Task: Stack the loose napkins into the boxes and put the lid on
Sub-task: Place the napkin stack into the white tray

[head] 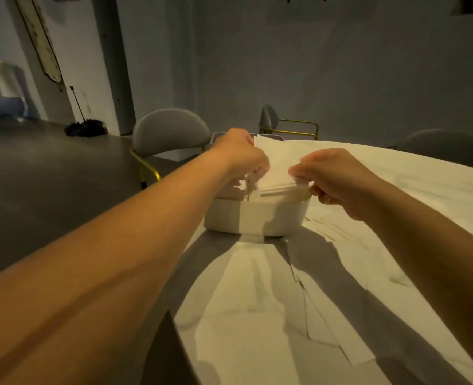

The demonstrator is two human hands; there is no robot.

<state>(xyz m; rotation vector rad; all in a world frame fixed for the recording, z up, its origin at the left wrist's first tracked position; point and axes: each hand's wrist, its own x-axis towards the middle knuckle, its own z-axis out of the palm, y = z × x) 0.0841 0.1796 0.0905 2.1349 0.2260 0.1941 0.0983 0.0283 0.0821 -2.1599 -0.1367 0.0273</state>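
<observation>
Our left hand (239, 154) and right hand (338, 179) pinch a napkin stack (278, 168) over the white box (254, 215); next we seat it squarely inside.

Cannot see into white rounded plastic box (257, 218): blocked by stack of white paper napkins (278, 165), left hand (238, 151) and right hand (338, 179). Cannot make out left fingertips, lost behind the stack. Cannot tell box from lid in grey-rimmed container (219, 135), mostly hidden behind left hand.
</observation>
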